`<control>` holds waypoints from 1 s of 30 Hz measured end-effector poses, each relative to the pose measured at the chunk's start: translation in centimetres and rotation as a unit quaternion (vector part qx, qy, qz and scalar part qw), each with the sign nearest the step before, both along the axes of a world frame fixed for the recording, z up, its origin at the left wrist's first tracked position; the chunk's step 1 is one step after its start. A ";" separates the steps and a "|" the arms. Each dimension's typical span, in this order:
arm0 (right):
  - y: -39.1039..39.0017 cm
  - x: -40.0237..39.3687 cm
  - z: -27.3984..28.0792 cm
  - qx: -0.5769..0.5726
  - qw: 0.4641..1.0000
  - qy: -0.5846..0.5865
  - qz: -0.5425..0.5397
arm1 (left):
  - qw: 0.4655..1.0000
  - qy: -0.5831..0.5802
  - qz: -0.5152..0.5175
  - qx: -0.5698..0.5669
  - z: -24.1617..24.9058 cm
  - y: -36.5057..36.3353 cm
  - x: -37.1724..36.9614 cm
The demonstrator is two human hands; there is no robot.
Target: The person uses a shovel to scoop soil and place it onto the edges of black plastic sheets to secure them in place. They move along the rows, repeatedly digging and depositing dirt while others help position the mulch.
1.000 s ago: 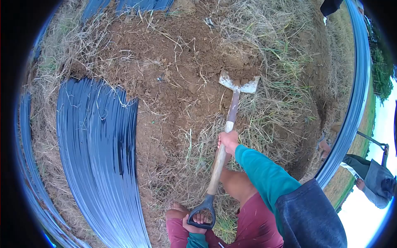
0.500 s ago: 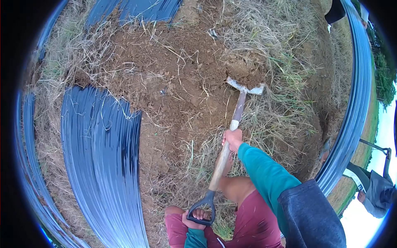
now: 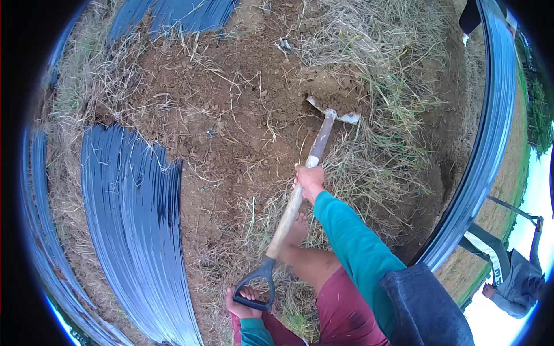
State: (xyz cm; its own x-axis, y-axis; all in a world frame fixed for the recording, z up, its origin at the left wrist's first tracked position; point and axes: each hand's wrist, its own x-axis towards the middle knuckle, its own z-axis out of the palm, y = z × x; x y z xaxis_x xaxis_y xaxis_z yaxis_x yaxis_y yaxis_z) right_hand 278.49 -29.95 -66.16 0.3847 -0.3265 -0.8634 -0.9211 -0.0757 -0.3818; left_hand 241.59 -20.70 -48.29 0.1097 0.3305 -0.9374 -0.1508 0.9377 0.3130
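A shovel [image 3: 291,216] with a wooden shaft slants across the lower middle of the head view. My left hand [image 3: 247,301] is wrapped round its black D-shaped handle [image 3: 265,281] at the bottom. Further up, my right hand [image 3: 310,180], in a teal sleeve, is closed round the shaft just below its dark socket. The pale edge of the blade [image 3: 348,118] shows at the top of the shaft. Loose brown soil [image 3: 332,90] lies on and beyond the blade, hiding the rest of it.
Black plastic sheeting [image 3: 135,230] covers ground at the left, with more [image 3: 190,14] at the top. Dry grass [image 3: 381,155] lies right of the blade. Another plastic-covered strip [image 3: 501,104] curves down the right. Beyond it a person [image 3: 516,282] holds a long-handled tool. My bare foot [image 3: 298,228] is beside the shaft.
The shovel and both my hands have shifted left in view, and the handle end sits a little further left than the blade. The blade has tilted slightly. Both hands keep their hold.
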 end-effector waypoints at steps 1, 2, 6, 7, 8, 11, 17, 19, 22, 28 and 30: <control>2.1 0.9 1.2 -0.007 1.000 0.008 -0.020 | 0.997 0.027 0.001 0.068 2.4 2.5 2.3; 3.8 1.6 2.0 0.017 0.998 0.015 -0.061 | 0.995 0.028 -0.014 0.096 4.2 5.1 3.5; 8.0 6.7 6.5 0.119 0.983 0.027 -0.135 | 0.916 0.083 -0.201 0.338 10.8 11.4 9.1; 7.5 7.9 7.0 0.160 0.975 0.023 -0.154 | 0.881 0.112 -0.259 0.380 12.7 11.7 10.0; 7.3 9.0 7.3 0.174 0.970 0.023 -0.166 | 0.866 0.109 -0.279 0.401 14.1 11.6 10.8; 6.5 10.2 7.7 0.163 0.973 0.017 -0.162 | 0.836 0.124 -0.266 0.465 15.6 9.9 11.5; 3.1 3.6 8.2 0.066 0.996 -0.006 -0.064 | 0.898 0.326 -0.022 0.295 9.1 5.5 2.1; 1.7 1.3 9.4 0.054 0.998 -0.010 -0.044 | 0.906 0.330 -0.018 0.265 7.9 3.5 -1.1; -0.5 -1.8 12.8 0.064 0.996 -0.027 -0.055 | 0.898 0.369 -0.020 0.239 10.7 1.6 -2.6; -2.3 -7.5 21.8 0.054 0.995 -0.001 -0.078 | 0.906 0.357 -0.029 0.225 16.9 2.1 -12.0; -2.3 -9.9 25.6 0.056 0.994 0.000 -0.091 | 0.915 0.318 -0.043 0.244 21.3 3.3 -13.8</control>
State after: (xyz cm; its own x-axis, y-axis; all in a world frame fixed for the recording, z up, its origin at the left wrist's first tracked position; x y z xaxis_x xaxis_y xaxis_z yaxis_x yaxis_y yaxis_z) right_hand 268.55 -32.25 -40.55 0.3271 -0.2932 -0.8983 -0.9159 0.1356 -0.3778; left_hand 227.78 -17.39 -27.03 -0.3623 0.7424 -0.5635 0.2754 0.6629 0.6962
